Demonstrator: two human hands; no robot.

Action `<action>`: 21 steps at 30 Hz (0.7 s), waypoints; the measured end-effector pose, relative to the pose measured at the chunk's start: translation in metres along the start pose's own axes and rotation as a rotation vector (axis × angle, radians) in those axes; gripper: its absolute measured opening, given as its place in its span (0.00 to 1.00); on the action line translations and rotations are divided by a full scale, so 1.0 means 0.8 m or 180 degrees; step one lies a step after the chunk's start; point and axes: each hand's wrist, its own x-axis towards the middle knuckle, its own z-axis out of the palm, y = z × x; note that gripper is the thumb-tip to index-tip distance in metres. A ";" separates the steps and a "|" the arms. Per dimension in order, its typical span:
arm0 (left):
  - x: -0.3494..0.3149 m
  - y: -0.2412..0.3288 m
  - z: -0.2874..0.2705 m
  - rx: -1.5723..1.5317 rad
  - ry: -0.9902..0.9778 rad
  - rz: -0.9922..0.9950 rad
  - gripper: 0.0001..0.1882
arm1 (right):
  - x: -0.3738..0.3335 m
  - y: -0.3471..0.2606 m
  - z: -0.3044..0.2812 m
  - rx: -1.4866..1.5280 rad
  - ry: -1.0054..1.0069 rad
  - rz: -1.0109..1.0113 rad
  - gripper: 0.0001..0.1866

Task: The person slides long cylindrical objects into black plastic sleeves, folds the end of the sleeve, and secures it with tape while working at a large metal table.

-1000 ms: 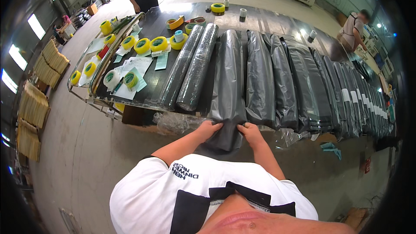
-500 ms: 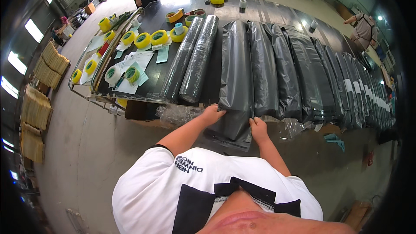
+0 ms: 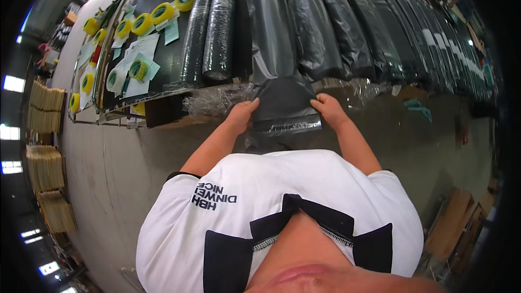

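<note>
A long dark grey plastic bag (image 3: 273, 49) lies on the black table, filled along its length. Its flat end hangs over the near edge, with a shiny strip along the bottom. My left hand (image 3: 242, 115) pinches this end at its left side. At the right side, my right hand (image 3: 328, 109) grips the opposite edge, so the plastic spreads between both hands. Left of the bag, two dark rolls wrapped in transparent film, a nearer one (image 3: 221, 32) and a farther one (image 3: 196, 35), lie side by side. More filled grey bags (image 3: 312, 27) are lined up to the right.
Yellow tape rolls (image 3: 142, 24) and papers (image 3: 142, 51) cover the left part of the table (image 3: 168, 65). Crumpled transparent film (image 3: 211, 102) hangs below its near edge. Stacks of flat tan sheets (image 3: 46, 108) stand on the floor at far left; cardboard (image 3: 450, 222) lies at lower right.
My view has tilted downward, so the table sits higher in the picture. Both hands have moved lower along the bag's end and farther apart, and the end is now spread flat.
</note>
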 end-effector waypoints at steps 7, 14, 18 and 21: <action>-0.075 -0.044 0.001 0.0632 -0.0401 0.0005 0.09 | -0.052 -0.090 0.059 -0.2132 0.1173 -0.2942 0.15; -0.103 -0.052 0.017 0.0644 -0.0014 0.0393 0.05 | -0.025 -0.088 0.139 -0.2262 -0.0858 -0.2607 0.12; -0.071 -0.083 -0.005 0.1333 -0.0098 0.0933 0.02 | -0.011 -0.096 0.160 -0.2497 -0.1270 -0.1963 0.14; -0.057 -0.091 -0.014 0.1868 0.0040 0.1216 0.02 | -0.007 -0.111 0.166 -0.2580 -0.1498 -0.1601 0.11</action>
